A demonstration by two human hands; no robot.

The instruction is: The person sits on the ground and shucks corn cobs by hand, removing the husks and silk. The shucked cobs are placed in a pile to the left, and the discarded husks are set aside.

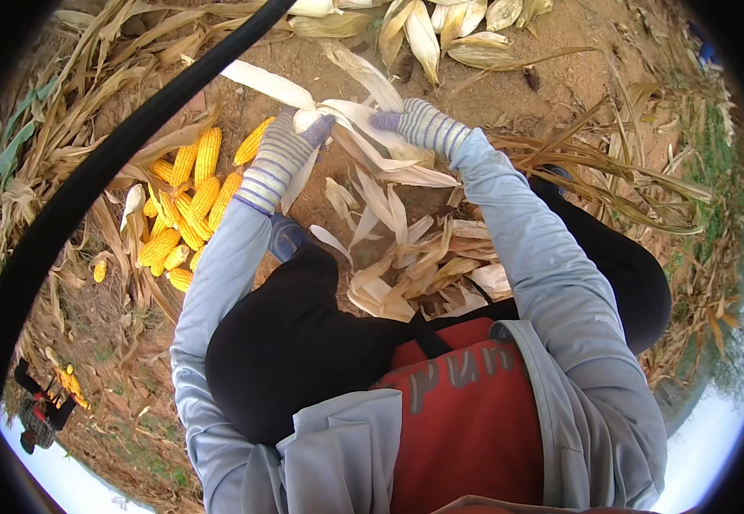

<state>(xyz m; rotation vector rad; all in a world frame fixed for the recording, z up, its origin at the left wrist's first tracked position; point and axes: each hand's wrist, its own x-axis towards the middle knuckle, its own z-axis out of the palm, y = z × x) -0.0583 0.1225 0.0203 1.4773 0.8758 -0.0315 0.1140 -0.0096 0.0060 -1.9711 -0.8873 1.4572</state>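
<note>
My left hand [288, 154], in a striped knit glove, is closed around the base of a pale corn husk [308, 117]. My right hand [426, 128], gloved alike, grips long dry leaves of that husk, which spread between both hands. A yellow corn ear [253, 141] shows right beside my left hand; whether it lies in that hand or behind it I cannot tell. Left of my left forearm lies a pile of bare yellow corn ears [201, 199]. Stripped husks [410, 257] are heaped on the soil between my legs.
Unhusked corn ears [420, 35] lie on the soil ahead. Dry corn stalks [108, 70] line the left, and dry leaves [610, 167] lie beyond my right arm. A black strap [134, 135] crosses the view. Far lower left, another person [41, 411] is near more yellow corn.
</note>
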